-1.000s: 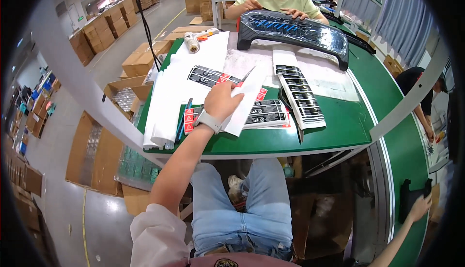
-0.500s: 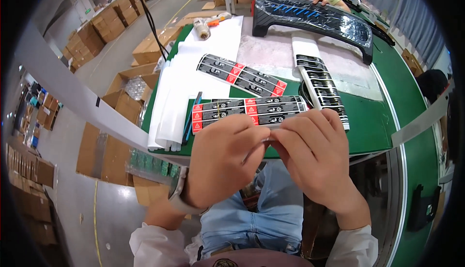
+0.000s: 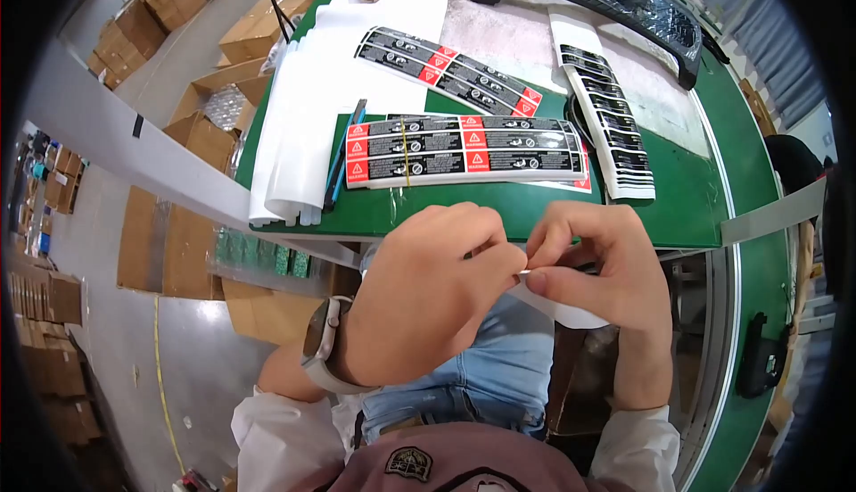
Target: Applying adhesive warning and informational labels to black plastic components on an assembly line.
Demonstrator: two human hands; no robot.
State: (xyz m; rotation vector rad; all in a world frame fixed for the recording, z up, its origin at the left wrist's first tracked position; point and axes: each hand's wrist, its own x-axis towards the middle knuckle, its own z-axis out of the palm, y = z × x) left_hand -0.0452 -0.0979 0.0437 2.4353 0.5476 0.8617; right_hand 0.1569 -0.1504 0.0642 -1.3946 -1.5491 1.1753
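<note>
My left hand (image 3: 428,291), with a watch at the wrist, is closed, its thumb and fingertips pinching the edge of a small white sheet (image 3: 580,315). Against those fingertips, my right hand (image 3: 620,264) pinches the same sheet, which curves down below the right thumb. Both hands are over my lap, just off the table's near edge. The sheet's other face is hidden. Beyond the hands lies a stack of black and red warning labels (image 3: 428,148), with a band around it. More label sheets (image 3: 446,68) lie at an angle behind it.
Rolled white sheets (image 3: 292,153) and a blue-and-black pen-like tool (image 3: 343,157) lie to the left on the green table (image 3: 682,166). A long strip of black labels (image 3: 611,122) is on the right. A film-covered black plastic part (image 3: 615,10) stands farther back, near another person's hand.
The view has tilted down, so the table things sit higher. My right hand has turned, its thumb now on top, and the white sheet shows below it.
</note>
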